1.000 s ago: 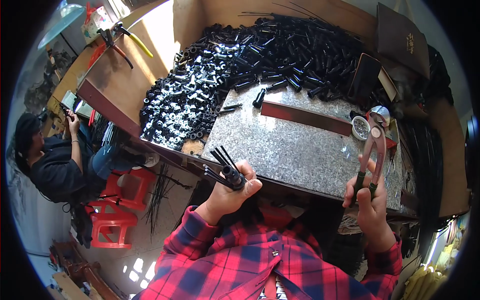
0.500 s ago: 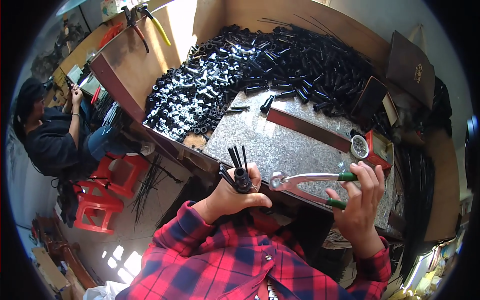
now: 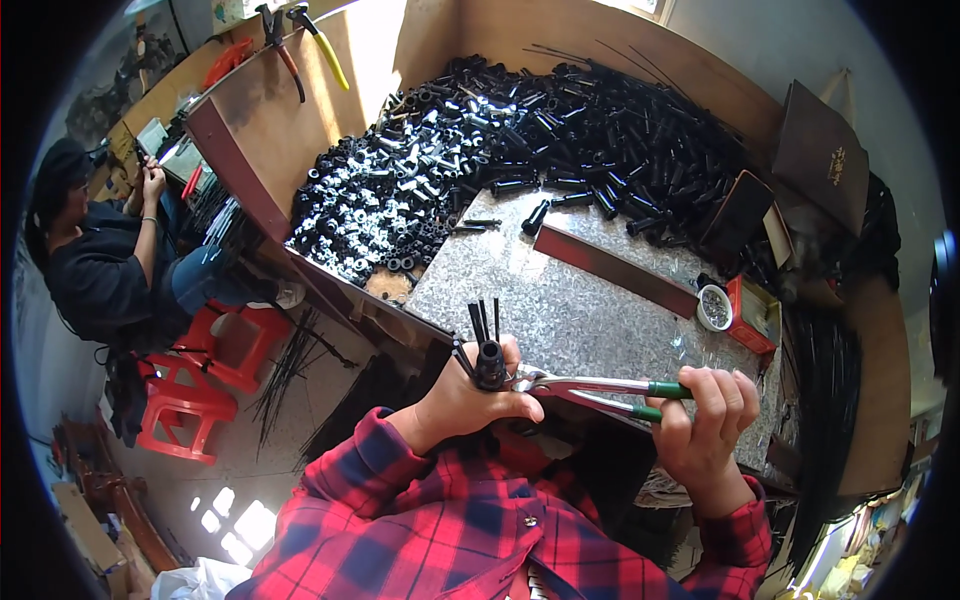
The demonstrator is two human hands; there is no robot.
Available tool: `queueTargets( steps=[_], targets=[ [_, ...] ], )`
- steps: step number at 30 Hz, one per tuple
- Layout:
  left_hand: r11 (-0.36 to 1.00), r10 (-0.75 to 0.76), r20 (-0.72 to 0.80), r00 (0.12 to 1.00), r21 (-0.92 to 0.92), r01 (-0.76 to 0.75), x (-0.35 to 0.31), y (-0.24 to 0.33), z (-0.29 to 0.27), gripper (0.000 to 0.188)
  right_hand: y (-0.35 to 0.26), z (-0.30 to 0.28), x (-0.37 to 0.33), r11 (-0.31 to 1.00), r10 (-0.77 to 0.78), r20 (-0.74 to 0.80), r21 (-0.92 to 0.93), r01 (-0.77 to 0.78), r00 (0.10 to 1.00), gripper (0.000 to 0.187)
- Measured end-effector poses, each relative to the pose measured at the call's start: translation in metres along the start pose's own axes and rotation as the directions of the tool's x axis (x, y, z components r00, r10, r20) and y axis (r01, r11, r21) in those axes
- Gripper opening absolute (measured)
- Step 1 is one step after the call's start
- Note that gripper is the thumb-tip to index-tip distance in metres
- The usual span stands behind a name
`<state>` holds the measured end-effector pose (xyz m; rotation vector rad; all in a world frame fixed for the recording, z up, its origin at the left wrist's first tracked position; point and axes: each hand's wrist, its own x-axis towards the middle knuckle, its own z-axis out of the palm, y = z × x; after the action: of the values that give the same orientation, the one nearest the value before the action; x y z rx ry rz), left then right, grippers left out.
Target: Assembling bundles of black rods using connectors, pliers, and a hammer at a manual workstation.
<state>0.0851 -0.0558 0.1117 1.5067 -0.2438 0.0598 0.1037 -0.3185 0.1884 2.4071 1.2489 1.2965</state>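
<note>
Tube (image 3: 490,368): seen in the head view; held roughly upright in front of the chest, by the near edge of the counter (image 3: 590,325), hollow end up. Thin black rods (image 3: 476,322) are held alongside.
Left hand (image 3: 452,392): fingers wrapped around tube and rods; thumb laid toward the pincers (image 3: 595,384).
Right hand (image 3: 705,430): fingers curled around the green grips, which are held slightly apart.
Pincer head: placed just beside tube, by left thumb. Contact can't be told; anything between the jaws is too small to make out.
Step in hand: judged to be pincer work at the tube's side.
Next move: judged to call for tube held steady, head seated square, grips squeezed under control, thumb kept clear of the bite.
Counter: black parts (image 3: 600,150) heaped at the back; brown bar (image 3: 615,270), cup (image 3: 712,328) and red box (image 3: 752,318) untouched by either hand.
</note>
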Motion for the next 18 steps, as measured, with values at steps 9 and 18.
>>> queueTargets(
  steps=[9, 18],
  targets=[
    [0.998, -0.033, -0.011, 0.999, -0.061, 0.032, 0.001, -0.008, 0.004, 0.047, 0.001, 0.005, 0.0, 0.992, -0.04, -0.096, -0.125, 0.027, 0.995, 0.033],
    [0.999, -0.028, -0.009, 1.0, -0.044, 0.027, -0.001, -0.009, 0.0, 0.046, -0.001, 0.002, -0.002, 0.992, -0.09, -0.093, -0.098, 0.081, 0.992, 0.038]
  ],
)
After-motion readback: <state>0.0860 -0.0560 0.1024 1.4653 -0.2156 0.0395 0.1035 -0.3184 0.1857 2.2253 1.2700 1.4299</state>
